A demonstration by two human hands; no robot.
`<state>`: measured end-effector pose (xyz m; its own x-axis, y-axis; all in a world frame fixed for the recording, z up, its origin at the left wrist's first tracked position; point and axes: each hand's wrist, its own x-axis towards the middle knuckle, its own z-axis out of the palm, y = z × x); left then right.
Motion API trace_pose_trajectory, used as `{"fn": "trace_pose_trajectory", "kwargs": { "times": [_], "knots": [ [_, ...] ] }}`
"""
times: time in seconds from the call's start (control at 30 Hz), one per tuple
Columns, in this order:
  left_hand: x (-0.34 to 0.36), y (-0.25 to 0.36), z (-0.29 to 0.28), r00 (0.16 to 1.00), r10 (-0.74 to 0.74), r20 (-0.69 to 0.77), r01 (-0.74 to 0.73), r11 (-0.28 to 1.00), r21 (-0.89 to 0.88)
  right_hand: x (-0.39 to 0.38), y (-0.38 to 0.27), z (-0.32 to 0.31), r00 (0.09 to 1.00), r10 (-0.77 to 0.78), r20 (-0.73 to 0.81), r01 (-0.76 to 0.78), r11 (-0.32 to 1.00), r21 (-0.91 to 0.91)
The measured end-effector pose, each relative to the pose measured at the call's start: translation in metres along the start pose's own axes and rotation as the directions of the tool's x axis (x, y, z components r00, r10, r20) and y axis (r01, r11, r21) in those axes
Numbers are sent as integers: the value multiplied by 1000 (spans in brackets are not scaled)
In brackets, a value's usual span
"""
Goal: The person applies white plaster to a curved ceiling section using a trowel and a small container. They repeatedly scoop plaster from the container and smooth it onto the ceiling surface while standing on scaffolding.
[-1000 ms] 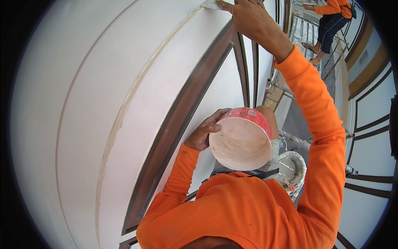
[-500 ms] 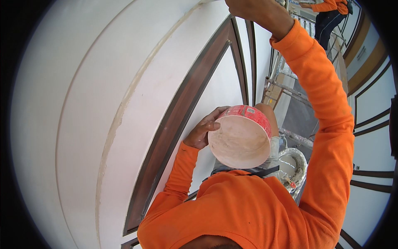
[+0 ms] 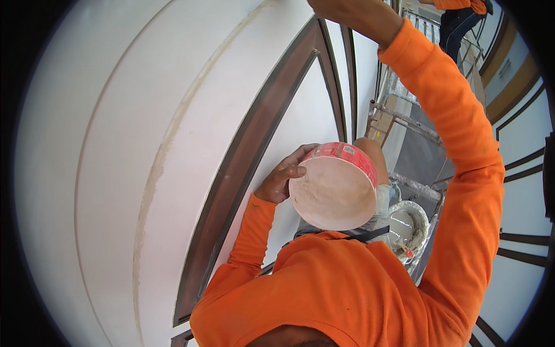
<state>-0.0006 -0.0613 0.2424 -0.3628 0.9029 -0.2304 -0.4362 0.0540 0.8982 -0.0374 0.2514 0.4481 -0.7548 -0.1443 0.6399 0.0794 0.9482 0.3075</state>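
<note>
Compared with a second ago, the right hand [image 3: 352,13] has been carried farther out past the top edge at one o'clock, and its orange sleeve [image 3: 462,139] has been swung wider toward three o'clock. The blade then seen beyond its fingers can no longer be clearly made out; the fingers are cut off by the edge, so how far they are closed, and on what, cannot be told. The tub [image 3: 362,159], red outside and pale within, is kept just off centre toward four o'clock, its mouth tilted up to view and its inside smeared with paste [image 3: 338,199]. It is gripped at its ten o'clock side by the left hand [image 3: 283,178], with the thumb laid at the rim and the fingers curled around the wall.

From seven to twelve o'clock the view is filled by a white wall [image 3: 115,150], crossed by a long beige streak [image 3: 167,139] and edged by a brown frame [image 3: 254,133]. At four o'clock a crusted bucket [image 3: 423,217] is seen; at two, scaffold rails [image 3: 410,122] and, farther off, a co-worker [image 3: 454,34] cropped by the top edge.
</note>
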Motion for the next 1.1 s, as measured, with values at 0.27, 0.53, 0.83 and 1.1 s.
{"fn": "trace_pose_trajectory", "kwargs": {
  "times": [0.27,0.53,0.83,1.1],
  "knots": [
    [-1,1,1,1000,10,-23,-10,1000,17,10,35,-15,986,-86,-143,81,996,-37],
    [-6,0,3,1000,10,-29,-10,1000,-5,-11,50,35,994,99,-38,-98,994,41],
    [-4,2,2,999,17,-30,-17,1000,9,1,45,59,985,172,-7,-171,983,69],
    [-5,3,5,999,2,-37,-2,1000,5,-1,33,79,973,211,-90,-200,972,123]
  ]
}}
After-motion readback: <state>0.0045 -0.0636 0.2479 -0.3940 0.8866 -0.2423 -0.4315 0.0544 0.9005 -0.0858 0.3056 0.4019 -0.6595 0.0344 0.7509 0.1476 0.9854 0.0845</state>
